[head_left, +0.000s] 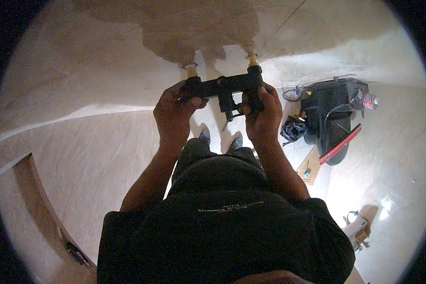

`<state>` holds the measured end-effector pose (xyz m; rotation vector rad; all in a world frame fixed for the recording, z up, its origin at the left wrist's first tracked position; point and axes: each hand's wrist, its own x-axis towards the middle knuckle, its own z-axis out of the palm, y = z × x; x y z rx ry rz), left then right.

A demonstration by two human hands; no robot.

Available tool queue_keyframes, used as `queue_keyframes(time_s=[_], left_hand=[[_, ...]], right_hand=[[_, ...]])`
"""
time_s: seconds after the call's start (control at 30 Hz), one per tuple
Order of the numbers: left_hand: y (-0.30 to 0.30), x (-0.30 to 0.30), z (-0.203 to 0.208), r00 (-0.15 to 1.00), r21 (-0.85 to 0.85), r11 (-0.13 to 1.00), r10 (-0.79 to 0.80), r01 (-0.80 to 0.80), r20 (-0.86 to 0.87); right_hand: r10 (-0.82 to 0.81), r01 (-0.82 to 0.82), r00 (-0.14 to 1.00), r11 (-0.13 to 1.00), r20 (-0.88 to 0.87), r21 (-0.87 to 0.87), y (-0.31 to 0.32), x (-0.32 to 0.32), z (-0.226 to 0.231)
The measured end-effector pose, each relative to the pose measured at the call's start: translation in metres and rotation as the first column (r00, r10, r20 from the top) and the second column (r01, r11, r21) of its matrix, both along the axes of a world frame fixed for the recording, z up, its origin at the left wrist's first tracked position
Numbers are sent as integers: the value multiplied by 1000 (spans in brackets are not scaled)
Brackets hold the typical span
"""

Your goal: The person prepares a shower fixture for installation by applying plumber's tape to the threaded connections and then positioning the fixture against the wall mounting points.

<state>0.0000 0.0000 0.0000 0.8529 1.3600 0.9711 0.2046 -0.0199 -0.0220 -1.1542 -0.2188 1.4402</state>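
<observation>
Dark shirt (208, 236) nearest, a black fixture (233, 84) bridges left hand (174, 109) and right hand (267, 116).

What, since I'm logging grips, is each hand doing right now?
Left hand: closed, holding the left end of the black bar-shaped fixture.
Right hand: closed, holding the same fixture at its right end.

The bar-shaped tap fixture (235, 84) is plain black; the 2 short cylindrical metal fittings (191, 71) at its ends are golden yellow. The smooth floor (90, 156) is cream with faint brownish diagonal streaks. The long straight bar (341, 144) is mostly red, the bulky container (333, 118) black, the flat cardboard sheet (312, 163) tan. Small pale lettering crosses the black short-sleeved shirt (222, 241).
</observation>
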Motion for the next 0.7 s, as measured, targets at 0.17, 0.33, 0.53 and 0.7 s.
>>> queue_keyframes(time_s=[0.17,0.33,0.53,0.7], left_hand=[[79,14,-32,985,401,910,46,-109,164],[59,18,-42,932,221,972,-6,-80,364],[59,20,-37,945,262,964,-40,-49,323],[57,19,-42,950,281,957,-27,-65,310]], right_hand=[[-59,62,998,962,-19,267,90,-2,-15],[-23,24,1000,967,-8,255,76,0,-22],[-36,49,998,959,-51,279,74,1,-27],[-35,70,992,954,-125,291,75,-1,-38]])
